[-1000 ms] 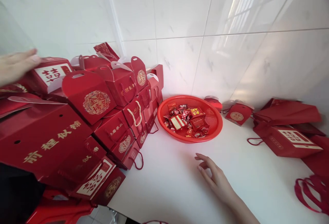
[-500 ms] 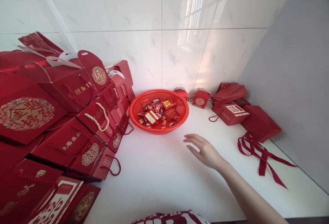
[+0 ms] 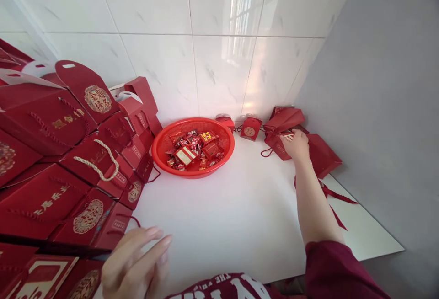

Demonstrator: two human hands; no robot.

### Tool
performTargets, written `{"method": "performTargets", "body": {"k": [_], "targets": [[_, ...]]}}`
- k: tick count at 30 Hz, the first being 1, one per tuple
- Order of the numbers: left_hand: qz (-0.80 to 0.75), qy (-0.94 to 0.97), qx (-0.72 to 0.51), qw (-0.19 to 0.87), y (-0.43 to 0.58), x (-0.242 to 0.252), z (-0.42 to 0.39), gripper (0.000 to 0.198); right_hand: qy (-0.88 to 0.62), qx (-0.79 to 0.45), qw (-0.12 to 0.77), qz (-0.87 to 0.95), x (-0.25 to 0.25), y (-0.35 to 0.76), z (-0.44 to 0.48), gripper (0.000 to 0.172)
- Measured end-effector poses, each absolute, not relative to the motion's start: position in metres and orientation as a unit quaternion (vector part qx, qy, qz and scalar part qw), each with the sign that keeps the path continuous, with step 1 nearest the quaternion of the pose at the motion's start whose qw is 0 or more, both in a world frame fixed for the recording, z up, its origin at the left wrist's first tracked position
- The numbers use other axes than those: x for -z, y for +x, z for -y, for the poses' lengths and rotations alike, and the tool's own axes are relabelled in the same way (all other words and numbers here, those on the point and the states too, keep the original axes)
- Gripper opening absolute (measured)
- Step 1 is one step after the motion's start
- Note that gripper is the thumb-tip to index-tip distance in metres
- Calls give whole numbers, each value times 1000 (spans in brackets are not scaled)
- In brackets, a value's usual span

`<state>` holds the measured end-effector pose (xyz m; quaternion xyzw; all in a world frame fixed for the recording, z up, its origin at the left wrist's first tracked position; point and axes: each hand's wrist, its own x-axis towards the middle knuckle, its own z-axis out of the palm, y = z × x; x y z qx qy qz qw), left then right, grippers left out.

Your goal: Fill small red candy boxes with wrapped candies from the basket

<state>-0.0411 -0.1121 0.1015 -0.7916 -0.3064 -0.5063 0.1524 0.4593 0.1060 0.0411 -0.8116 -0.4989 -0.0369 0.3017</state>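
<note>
At the right, my right hand (image 3: 297,146) is on a red gift box (image 3: 281,149) with a white label. Its fingers curl over the box's top and far side, partly out of sight. My left hand (image 3: 135,264) is in the lower left, over the table near the stacked boxes, fingers apart and slightly bent, holding nothing. A red plastic basket (image 3: 157,164) sits against the wall, with wrapped sweets (image 3: 195,143) and small red packets in it.
Many red gift boxes (image 3: 51,198) with rope handles are stacked along the left. Two small red boxes, one with a round gold emblem (image 3: 250,130), stand by the tiled wall. Further red bags (image 3: 322,155) and dark red ribbon (image 3: 339,196) lie at the right on the white table (image 3: 236,221).
My right hand has gone from the table's middle to the gift box at the right. My left hand has come into view at the lower left. The view has turned right.
</note>
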Motion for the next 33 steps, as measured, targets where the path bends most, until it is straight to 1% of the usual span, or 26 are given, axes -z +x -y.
{"method": "performTargets", "body": {"k": [2,5,7,10,11,13,14,15,17,19,21,23,25,28,30,31,33], "targets": [[251,-812,499,171,-21,-112,97,47,-834,31,269,480,-37,464,-116,71],[181,-844,472,180,4,-137,79,29,-843,27,223,489,-26,452,-116,67],[149,-871,440,161,15,-152,68,25,-836,29,206,508,-18,432,-102,64],[136,-895,409,115,24,-164,51,25,-801,17,186,569,-10,389,-58,60],[140,-901,399,102,25,-165,45,24,-775,4,178,606,-11,374,-38,54],[156,-910,376,74,24,-165,35,23,-652,-101,155,735,-17,349,3,37],[165,-915,362,60,24,-163,32,22,-605,-157,160,764,-24,339,21,31],[173,-920,349,46,22,-161,29,21,-595,-168,198,761,-32,332,37,30],[180,-928,325,21,20,-156,26,20,-590,-142,289,740,-50,326,54,27],[188,-934,304,-11,18,-149,27,20,-604,-111,373,696,-64,327,51,27],[202,-937,281,-55,16,-140,27,19,-621,-85,424,654,-67,332,29,31],[228,-935,248,-112,14,-127,27,17,-626,-97,440,636,-59,333,-1,42],[269,-923,210,-178,12,-111,26,15,-636,-150,423,627,-45,329,-28,64],[362,-874,177,-272,8,-84,21,22,-629,-312,391,595,-29,323,-42,85],[433,-818,191,-326,5,-66,19,25,-599,-405,353,594,-31,322,-30,89],[462,-787,203,-356,3,-59,19,27,-583,-431,331,604,-35,322,-20,87],[485,-735,220,-421,0,-46,21,35,-538,-463,290,641,-46,323,4,78]]}}
